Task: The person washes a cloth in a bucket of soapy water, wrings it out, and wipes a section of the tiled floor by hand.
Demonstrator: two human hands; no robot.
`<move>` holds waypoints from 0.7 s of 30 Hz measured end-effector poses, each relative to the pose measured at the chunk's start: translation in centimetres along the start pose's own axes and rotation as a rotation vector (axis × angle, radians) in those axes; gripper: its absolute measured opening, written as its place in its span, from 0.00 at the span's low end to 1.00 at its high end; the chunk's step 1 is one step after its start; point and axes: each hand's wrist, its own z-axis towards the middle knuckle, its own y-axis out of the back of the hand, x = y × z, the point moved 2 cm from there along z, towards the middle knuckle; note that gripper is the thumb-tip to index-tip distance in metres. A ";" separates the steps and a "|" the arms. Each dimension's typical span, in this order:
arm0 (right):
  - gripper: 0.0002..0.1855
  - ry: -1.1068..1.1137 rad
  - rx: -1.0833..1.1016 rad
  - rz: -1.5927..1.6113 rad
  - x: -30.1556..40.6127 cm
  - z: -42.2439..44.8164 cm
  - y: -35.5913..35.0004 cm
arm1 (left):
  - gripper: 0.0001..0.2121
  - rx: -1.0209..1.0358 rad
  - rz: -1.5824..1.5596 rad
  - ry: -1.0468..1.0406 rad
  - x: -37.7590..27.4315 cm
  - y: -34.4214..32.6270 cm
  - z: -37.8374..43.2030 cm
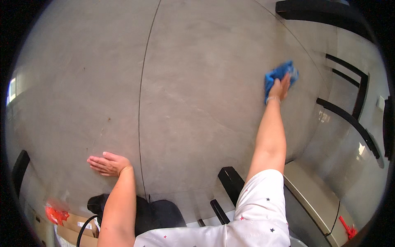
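A large grey, mottled panel surface (191,92) fills most of the view, with a dark seam running down it. My right hand (280,88) is stretched far out at the right, pressing a crumpled blue cloth (273,80) against this surface. Thumb and fingers lie over the cloth and look slightly blurred. At the lower left, my left hand (109,164) rests palm down on the surface, fingers extended and holding nothing. Small dark specks (109,119) show on the grey above it.
Black bars (342,117) curve along the right side, and a thick black beam (321,14) crosses the upper right. Below are a black padded object (160,213), a cardboard box (74,227), a red plastic bag (57,213) and a light-topped ledge (318,185).
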 end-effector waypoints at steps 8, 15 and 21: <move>0.33 0.936 0.125 0.397 27.5 -14.6 2.5 | 0.29 -0.018 0.002 0.040 0.5 0.1 1.0; 0.34 0.764 0.248 0.325 22.5 -25.6 5.7 | 0.28 -0.009 0.032 0.036 0.5 0.6 1.0; 0.32 0.095 -0.018 -0.030 16.6 -4.4 0.7 | 0.28 0.020 -0.057 0.019 -1.1 1.2 0.3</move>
